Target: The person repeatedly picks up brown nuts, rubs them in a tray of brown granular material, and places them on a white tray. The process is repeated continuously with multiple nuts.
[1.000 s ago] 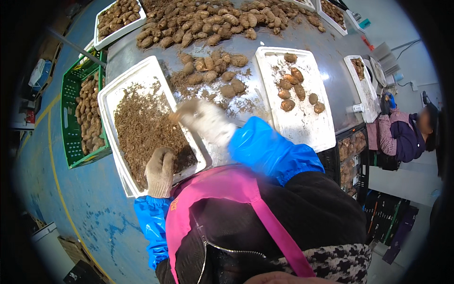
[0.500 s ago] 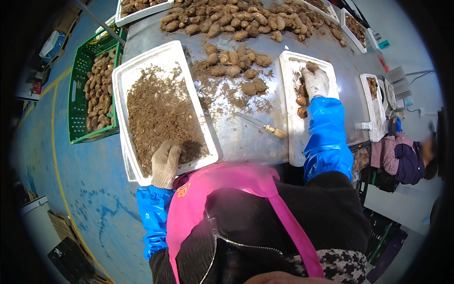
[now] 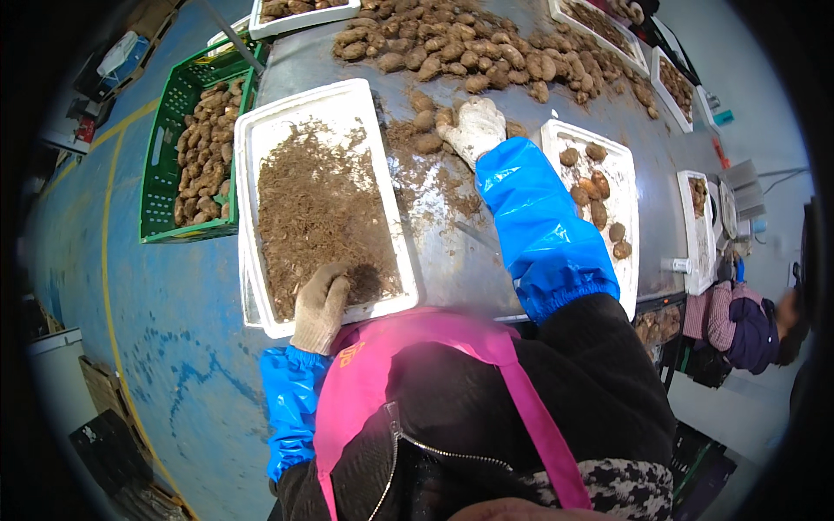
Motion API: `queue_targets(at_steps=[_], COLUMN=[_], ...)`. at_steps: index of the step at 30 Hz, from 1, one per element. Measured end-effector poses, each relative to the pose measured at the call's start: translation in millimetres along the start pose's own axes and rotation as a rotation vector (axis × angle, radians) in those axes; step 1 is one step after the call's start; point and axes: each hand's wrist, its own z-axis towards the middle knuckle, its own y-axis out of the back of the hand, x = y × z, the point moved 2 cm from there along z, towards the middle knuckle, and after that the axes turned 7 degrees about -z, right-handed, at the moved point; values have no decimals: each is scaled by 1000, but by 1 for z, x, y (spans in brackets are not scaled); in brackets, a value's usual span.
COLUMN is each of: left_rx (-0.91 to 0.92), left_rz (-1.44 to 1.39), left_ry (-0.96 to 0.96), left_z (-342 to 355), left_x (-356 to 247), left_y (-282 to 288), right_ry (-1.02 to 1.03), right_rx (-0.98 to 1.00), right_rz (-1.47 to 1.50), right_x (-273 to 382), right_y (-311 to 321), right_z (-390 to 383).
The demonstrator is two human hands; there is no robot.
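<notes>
My gloved left hand rests with its fingers curled at the near end of a white foam tray. Brown fibrous peelings cover much of that tray's bottom; whatever the fingers hold is hidden among them. My gloved right hand reaches across the metal table, bent round brown, hairy taro tubers in a small group. A second white foam tray stands to the right with several taros spread in it. Part of a knife blade shows beside my right sleeve, which covers its handle.
A large heap of taros lies at the far side of the table. On the left stands a green crate filled with taros. More foam trays line the far right, and a person works at the right.
My right hand has left the right tray and moved left and away to the small taro group. Taros now lie spread in that tray. My left hand stays at the peelings.
</notes>
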Motion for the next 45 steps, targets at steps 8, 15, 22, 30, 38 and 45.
queue_targets(at_steps=[8,15,22,30,38,45], left_rx=[9,-28,-129,-167,-173,-58], left_rz=[-29,-4,-29,308,-45,-33], left_ry=[55,20,-2,-420,-85,-163], left_z=[0,-1,1,10,-4,-8], left_x=[-4,-2,-5,-38,-33,-17], left_y=[-3,-2,-5,-11,3,5], right_ry=[10,406,-1,480,648,280], right_rx=[191,-36,-43,689,515,1034], right_rz=[-52,-12,725,1383,943,1425], right_x=[9,14,36,141,143,142], right_y=[-10,0,47,76,77,52], right_z=[22,-29,-55,-152,-160,-161])
